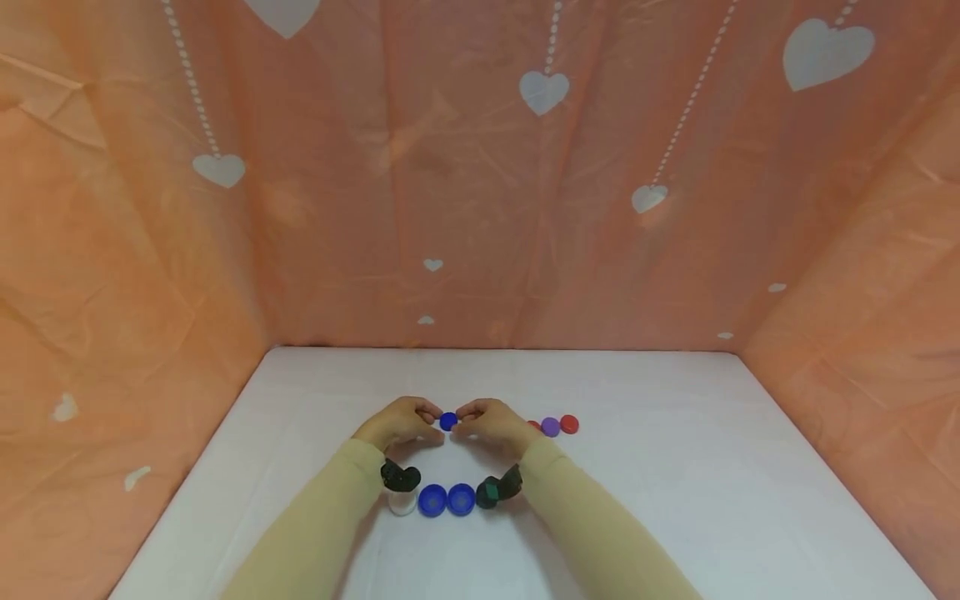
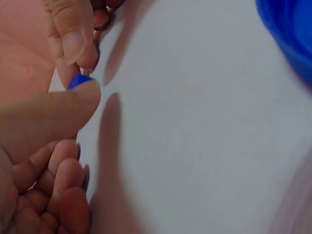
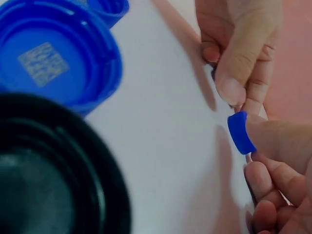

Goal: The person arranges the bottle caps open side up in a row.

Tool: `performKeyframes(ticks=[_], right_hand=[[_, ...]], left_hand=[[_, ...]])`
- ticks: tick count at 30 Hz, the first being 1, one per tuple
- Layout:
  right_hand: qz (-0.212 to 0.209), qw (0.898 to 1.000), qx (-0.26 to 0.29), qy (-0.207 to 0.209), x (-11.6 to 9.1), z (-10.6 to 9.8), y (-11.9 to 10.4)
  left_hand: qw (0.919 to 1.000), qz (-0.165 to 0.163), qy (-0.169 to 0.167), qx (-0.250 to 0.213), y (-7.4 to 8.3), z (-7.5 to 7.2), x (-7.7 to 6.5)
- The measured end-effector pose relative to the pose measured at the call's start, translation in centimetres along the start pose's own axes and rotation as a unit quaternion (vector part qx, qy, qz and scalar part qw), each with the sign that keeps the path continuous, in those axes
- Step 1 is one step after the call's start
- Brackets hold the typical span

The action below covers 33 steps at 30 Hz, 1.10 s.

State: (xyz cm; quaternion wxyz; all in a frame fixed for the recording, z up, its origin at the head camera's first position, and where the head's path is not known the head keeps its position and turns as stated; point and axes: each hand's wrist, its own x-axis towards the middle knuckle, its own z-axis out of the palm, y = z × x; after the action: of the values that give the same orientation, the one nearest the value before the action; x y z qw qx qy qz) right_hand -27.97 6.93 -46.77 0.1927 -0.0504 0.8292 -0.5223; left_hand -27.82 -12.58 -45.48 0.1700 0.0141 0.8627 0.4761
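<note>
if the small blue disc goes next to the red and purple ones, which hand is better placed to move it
Probably the right hand: it touches the small blue disc and is nearer the red discs and purple disc. The left hand is farther from them.

Soft light, probably from overhead, fills the head view; the cloth (image 1: 97, 250) glows brighter at nine o'clock than at twelve. Both wrist views are dimmer, greyish; in the left, soft-edged shadows streak the table (image 2: 195, 136) from eleven to seven. In the right, the black lid (image 3: 39, 195) at eight blurs; the small blue piece (image 3: 239, 132) at three looks crisper.
</note>
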Motion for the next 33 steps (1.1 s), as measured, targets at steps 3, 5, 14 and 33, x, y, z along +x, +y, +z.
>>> performKeyframes(ticks=[3,5,14,33], right_hand=[[-0.010,1.000,0.001,0.001,-0.1,0.1,0.0],[-0.013,1.000,0.001,0.001,-0.1,0.2,0.0],[-0.025,0.999,-0.026,0.001,-0.3,0.3,-0.1],[-0.024,0.999,-0.029,-0.007,0.2,0.1,0.3]], left_hand=[[0.9997,0.010,0.019,0.013,-0.1,0.4,0.2],[0.9994,0.013,0.024,0.021,-0.2,0.5,0.3],[0.9991,0.025,0.026,0.024,-0.5,1.0,0.3],[0.9959,0.059,0.021,0.065,-0.8,1.4,0.3]])
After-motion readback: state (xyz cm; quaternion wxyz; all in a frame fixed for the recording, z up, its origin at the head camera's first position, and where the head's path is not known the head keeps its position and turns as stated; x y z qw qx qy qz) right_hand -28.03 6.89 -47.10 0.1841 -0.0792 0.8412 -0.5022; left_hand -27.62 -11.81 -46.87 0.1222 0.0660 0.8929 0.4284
